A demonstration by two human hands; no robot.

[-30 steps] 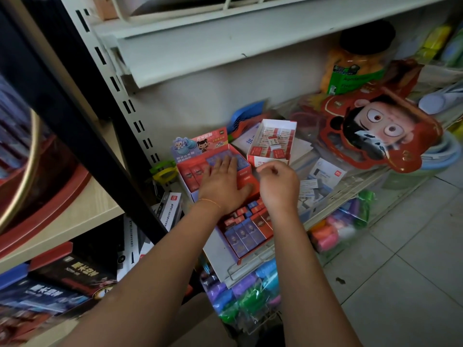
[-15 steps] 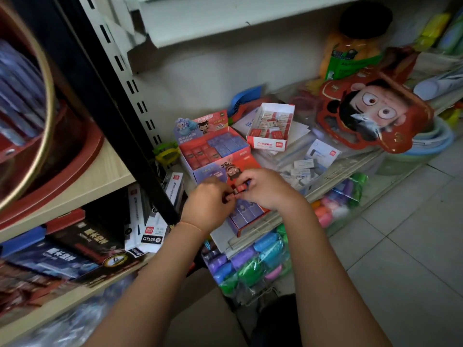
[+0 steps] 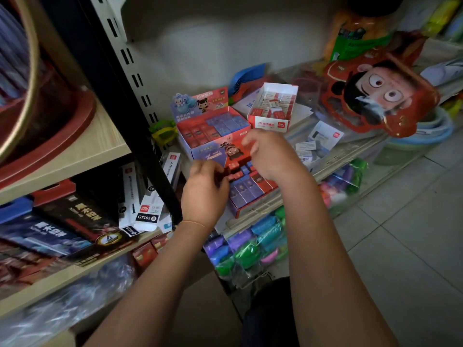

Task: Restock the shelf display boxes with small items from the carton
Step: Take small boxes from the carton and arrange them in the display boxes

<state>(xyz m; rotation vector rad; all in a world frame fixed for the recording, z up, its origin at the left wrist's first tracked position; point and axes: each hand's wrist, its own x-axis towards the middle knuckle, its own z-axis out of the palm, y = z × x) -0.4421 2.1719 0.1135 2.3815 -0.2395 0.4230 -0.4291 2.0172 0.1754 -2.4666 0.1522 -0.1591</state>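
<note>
Two red-and-purple display boxes sit on the wire shelf (image 3: 280, 204). The rear display box (image 3: 213, 128) has a cartoon header card, and the front display box (image 3: 250, 194) holds rows of small purple and red packs. My left hand (image 3: 204, 191) hovers at the front box's left edge and pinches a small red pack (image 3: 227, 172) at its fingertips. My right hand (image 3: 273, 156) hangs over the front box's far end with curled fingers; whether they hold anything is hidden. A white-and-red eraser box (image 3: 273, 107) stands open behind.
A black upright post (image 3: 130, 126) divides this shelf from wooden shelves (image 3: 100, 146) holding dark boxed goods. A red cartoon-face pack (image 3: 380, 96) and loose erasers (image 3: 310, 149) lie to the right. Bagged coloured items (image 3: 250, 246) hang below. A brown cardboard surface (image 3: 200, 309) lies under my arms.
My hands have come off the display boxes, met over the front box around a small red pack, then parted. The right hand has risen toward the rear box. The camera moved closer.
</note>
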